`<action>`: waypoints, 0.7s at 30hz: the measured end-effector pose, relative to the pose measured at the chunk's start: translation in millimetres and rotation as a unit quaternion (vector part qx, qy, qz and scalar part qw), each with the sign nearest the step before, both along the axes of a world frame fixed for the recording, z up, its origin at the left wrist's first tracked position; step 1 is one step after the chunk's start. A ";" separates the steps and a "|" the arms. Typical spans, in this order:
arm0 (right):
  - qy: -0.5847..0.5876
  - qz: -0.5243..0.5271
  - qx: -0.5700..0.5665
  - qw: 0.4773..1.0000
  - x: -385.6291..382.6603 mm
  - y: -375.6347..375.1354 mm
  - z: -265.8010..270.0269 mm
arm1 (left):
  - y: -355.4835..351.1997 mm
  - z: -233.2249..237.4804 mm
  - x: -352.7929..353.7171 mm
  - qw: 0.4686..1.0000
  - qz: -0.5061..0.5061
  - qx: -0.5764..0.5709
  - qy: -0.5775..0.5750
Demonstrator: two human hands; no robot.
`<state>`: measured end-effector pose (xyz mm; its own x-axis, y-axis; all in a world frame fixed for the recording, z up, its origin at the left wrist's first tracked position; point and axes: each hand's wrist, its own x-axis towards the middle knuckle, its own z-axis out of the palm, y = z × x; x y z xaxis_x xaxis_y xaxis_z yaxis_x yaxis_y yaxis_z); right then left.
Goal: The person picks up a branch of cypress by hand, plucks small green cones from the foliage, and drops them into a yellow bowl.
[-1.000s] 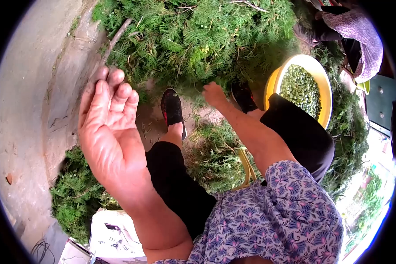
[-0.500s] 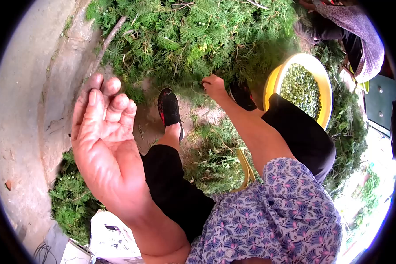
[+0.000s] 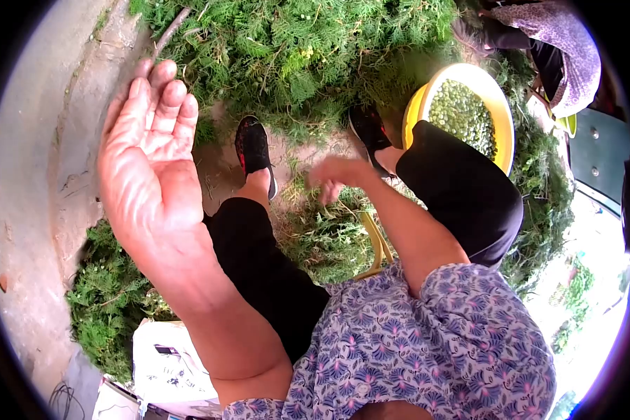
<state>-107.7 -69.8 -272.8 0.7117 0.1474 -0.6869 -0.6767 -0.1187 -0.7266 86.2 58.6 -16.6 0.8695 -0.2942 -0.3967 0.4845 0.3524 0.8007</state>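
Note:
My left hand is raised close to the camera, palm toward me, with its fingers stretched out and nothing in it. Lower and farther away, my right hand hangs between my knees above loose green sprigs on the ground. Motion smears its bent fingers, so whether they hold anything does not show. Beyond my feet lies a large heap of leafy evergreen branches. To the right, beside my knee, stands a yellow bucket with many small round green cones or berries in it.
My black shoes rest on bare soil. Another person in a patterned top is at the upper right. More greenery and a white box lie at lower left. A concrete strip runs along the left.
My right hand has drawn back from the edge of the branch heap toward my body. My left hand has shifted slightly up in the view and stays stretched out. The whole view has tilted a little.

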 end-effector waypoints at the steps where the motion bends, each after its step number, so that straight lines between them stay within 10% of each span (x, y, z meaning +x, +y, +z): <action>1: 0.172 0.129 -0.001 0.977 -5.9 9.4 -7.1 | 0.5 0.2 0.2 1.000 -0.003 0.001 0.002; 4: 0.121 -0.087 -0.093 0.984 -0.6 9.2 -23.9 | -1.0 2.5 -3.5 1.000 -0.001 0.002 0.001; 6: -0.155 -0.155 -0.305 0.927 5.5 11.3 -65.7 | 0.2 1.1 -3.8 1.000 -0.008 -0.001 0.000; 10: -0.229 -0.199 -0.408 0.861 50.4 6.8 -99.9 | -0.3 0.3 -1.1 0.999 -0.029 -0.013 -0.011; 12: -0.081 -0.211 -0.267 0.937 65.8 2.1 -99.7 | -4.7 2.2 -4.6 1.000 -0.025 -0.003 -0.008; 14: -0.105 -0.122 -0.394 0.905 75.8 -6.3 -92.1 | -5.6 2.7 -7.7 1.000 -0.022 -0.013 -0.007; 16: -0.202 -0.254 -0.439 0.838 86.0 -22.0 -91.1 | -4.4 2.6 -7.2 0.999 -0.035 -0.027 -0.006; 20: 0.065 -0.617 0.053 0.782 113.2 -44.7 -60.5 | -2.8 7.5 -8.1 1.000 -0.007 -0.010 0.017; 21: 0.079 -0.574 0.039 0.814 114.1 -42.5 -68.7 | -3.3 7.5 -7.8 1.000 -0.005 -0.014 0.019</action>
